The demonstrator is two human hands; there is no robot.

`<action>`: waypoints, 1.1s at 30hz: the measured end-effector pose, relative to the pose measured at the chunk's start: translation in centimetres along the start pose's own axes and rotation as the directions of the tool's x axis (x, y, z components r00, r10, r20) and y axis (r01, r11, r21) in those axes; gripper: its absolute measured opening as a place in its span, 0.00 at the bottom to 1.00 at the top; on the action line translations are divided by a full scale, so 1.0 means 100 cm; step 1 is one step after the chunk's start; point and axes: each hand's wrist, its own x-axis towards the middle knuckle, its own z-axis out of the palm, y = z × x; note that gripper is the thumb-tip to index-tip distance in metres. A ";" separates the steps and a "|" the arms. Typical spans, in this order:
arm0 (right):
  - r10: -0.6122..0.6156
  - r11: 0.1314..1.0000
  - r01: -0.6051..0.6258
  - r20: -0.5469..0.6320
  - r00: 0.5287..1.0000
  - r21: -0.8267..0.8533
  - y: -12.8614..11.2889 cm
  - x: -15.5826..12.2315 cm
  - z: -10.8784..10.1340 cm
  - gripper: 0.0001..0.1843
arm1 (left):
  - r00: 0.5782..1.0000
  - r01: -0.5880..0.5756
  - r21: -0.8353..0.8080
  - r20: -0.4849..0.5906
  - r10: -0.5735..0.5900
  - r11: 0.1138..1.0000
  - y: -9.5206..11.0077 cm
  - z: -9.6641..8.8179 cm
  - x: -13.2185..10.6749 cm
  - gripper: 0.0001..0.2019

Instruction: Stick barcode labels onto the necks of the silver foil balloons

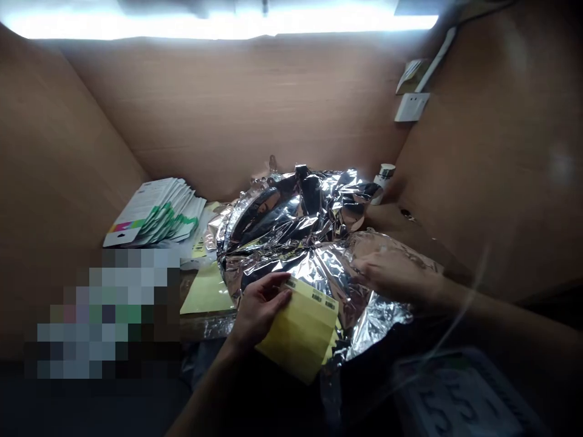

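Note:
My left hand (262,309) pinches a yellow sheet of barcode labels (298,334) by its upper left corner, thumb on top. The sheet tilts towards me, with small printed barcodes along its upper edge. Across the middle of the table spreads a crumpled, shiny silver foil bag (291,227). At its right side, my right hand (387,273) has its fingers curled in against the foil and some clear film. What those fingers hold, if anything, is blurred and cannot be made out.
A fanned stack of white printed packets (157,212) with green edges lies at the back left. Another yellow sheet (207,291) rests left of the foil. A white bottle (385,176) stands behind it. Wooden panels (246,103) enclose the table; a wall socket (412,107) is at right.

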 end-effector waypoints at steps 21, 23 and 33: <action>0.164 0.612 0.098 -0.247 0.955 0.785 -0.088 -0.010 0.101 0.13 | 0.999 0.029 0.046 0.012 -0.030 0.999 -0.012 0.018 -0.019 0.25; 0.185 0.562 0.070 -0.208 0.961 0.824 -0.088 -0.010 0.100 0.13 | 0.995 0.095 -0.015 -0.007 -0.095 0.995 -0.015 0.016 -0.018 0.26; 0.095 0.741 0.229 -0.436 0.895 0.631 -0.096 -0.007 0.111 0.15 | 0.996 -0.010 0.165 -0.090 0.025 0.986 -0.003 0.021 -0.024 0.14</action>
